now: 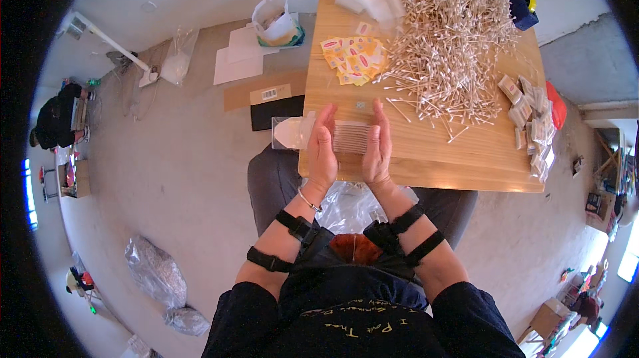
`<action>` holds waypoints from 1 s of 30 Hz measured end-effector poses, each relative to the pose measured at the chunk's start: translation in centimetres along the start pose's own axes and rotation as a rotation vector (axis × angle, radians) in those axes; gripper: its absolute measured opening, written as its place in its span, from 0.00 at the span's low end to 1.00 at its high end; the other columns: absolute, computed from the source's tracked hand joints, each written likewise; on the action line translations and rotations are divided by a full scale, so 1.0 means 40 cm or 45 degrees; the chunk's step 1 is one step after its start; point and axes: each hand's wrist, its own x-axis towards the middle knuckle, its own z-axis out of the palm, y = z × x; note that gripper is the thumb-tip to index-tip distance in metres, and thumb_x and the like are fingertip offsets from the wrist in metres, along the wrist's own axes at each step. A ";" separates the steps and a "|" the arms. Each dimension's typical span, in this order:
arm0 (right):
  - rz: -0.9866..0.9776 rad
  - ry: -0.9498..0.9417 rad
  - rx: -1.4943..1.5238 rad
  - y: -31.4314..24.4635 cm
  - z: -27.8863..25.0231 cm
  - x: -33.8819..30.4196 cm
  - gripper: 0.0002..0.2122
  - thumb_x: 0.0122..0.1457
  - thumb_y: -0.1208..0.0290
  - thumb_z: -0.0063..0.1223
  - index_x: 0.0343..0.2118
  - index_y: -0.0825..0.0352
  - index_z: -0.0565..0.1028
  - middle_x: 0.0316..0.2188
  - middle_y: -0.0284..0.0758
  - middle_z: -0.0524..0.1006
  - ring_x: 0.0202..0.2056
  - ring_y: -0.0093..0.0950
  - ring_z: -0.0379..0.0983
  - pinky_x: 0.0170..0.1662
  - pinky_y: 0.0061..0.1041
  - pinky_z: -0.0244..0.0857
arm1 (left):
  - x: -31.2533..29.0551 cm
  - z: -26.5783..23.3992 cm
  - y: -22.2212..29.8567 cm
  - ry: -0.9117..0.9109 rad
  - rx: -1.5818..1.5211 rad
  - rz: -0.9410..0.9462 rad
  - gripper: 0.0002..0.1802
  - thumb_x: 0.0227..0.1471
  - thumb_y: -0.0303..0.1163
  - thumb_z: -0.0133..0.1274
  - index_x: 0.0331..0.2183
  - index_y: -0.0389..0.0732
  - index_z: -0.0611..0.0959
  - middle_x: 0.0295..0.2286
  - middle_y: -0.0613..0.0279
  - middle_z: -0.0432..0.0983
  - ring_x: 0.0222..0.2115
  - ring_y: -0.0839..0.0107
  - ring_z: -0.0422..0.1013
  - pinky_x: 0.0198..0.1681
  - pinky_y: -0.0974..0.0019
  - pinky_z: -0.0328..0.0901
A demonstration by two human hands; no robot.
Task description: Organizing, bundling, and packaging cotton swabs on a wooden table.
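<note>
While the big loose heap of white cotton swabs [446, 32] lies unsorted up-table, left hand [321, 148] and right hand [378, 148] press flat against a clear packet of aligned swabs [351, 137] (one bundle squared, most remaining).

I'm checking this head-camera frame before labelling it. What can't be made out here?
- Ends of the cotton swab bundle: covered by the left hand and right hand.
- Palms and grip on the bundle: only the hands' backs and edges show.
- Clear plastic box: partly behind the left hand; contents unclear.
- Small yellow packets: too small to identify.
- Clear bag on the lap: contents unreadable.
</note>
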 end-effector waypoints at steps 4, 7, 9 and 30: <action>-0.019 -0.050 -0.135 -0.006 -0.017 0.004 0.27 0.69 0.61 0.32 0.64 0.76 0.52 0.66 0.49 0.50 0.68 0.40 0.41 0.68 0.34 0.35 | 0.002 -0.001 0.003 -0.014 0.002 -0.019 0.39 0.64 0.56 0.32 0.61 0.33 0.58 0.61 0.49 0.55 0.63 0.62 0.51 0.66 0.61 0.45; -0.086 -0.176 -0.551 -0.055 -0.052 0.002 0.29 0.66 0.63 0.39 0.63 0.77 0.52 0.66 0.51 0.48 0.68 0.44 0.41 0.68 0.39 0.35 | -0.004 -0.001 0.012 0.070 -0.095 -0.018 0.38 0.64 0.55 0.32 0.61 0.32 0.58 0.61 0.49 0.54 0.63 0.62 0.50 0.67 0.61 0.44; -0.099 -0.222 -0.698 -0.088 -0.060 -0.008 0.29 0.65 0.63 0.41 0.63 0.77 0.52 0.66 0.52 0.48 0.68 0.46 0.40 0.68 0.41 0.36 | -0.007 -0.001 0.010 0.144 -0.197 -0.040 0.37 0.65 0.54 0.33 0.61 0.32 0.58 0.61 0.48 0.53 0.64 0.62 0.50 0.67 0.61 0.43; -0.094 -0.575 -1.006 -0.076 -0.059 -0.008 0.31 0.64 0.59 0.44 0.63 0.77 0.54 0.66 0.51 0.50 0.68 0.43 0.41 0.69 0.39 0.35 | 0.002 -0.024 -0.006 -0.015 -0.053 0.041 0.35 0.65 0.51 0.34 0.61 0.33 0.58 0.62 0.48 0.53 0.64 0.61 0.49 0.67 0.59 0.42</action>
